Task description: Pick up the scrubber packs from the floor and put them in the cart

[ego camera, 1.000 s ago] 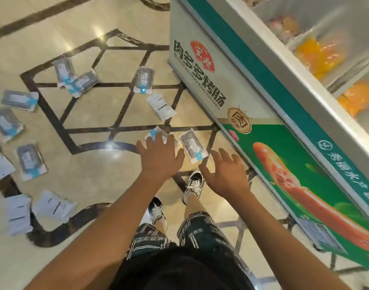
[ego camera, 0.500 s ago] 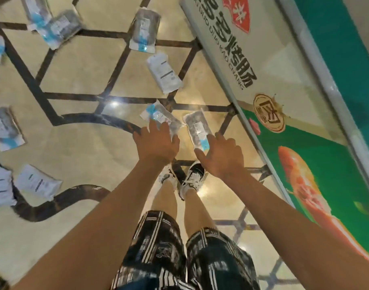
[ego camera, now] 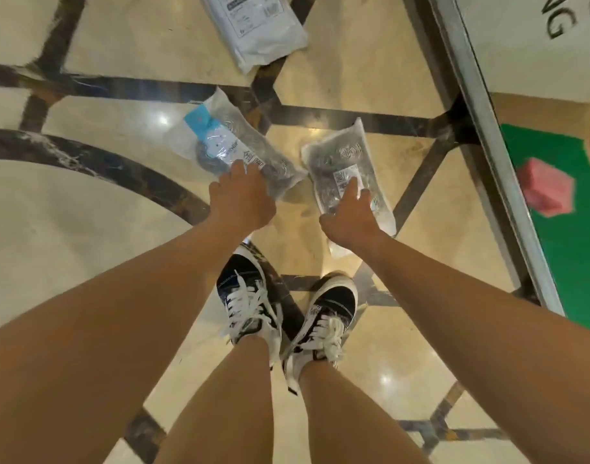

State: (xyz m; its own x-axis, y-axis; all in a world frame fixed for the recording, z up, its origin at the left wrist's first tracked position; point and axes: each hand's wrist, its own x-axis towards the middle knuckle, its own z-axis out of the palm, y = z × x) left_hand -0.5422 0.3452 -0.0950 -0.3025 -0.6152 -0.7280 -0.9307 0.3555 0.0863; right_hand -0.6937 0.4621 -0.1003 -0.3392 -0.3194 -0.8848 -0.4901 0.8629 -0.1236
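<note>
You see clear, glossy plastic scrubber packs [ego camera: 240, 152] on a polished stone floor [ego camera: 86, 229] beside a brushed-metal trim [ego camera: 481, 105].

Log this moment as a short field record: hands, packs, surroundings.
left hand: left hand on the near end of the pack with the blue label
right hand: right hand on the clear pack, fingers on top
grasp: not yet lifted, both packs on the floor
other pack: white pack farther away
right side: freezer cabinet
cart: not in view
</note>
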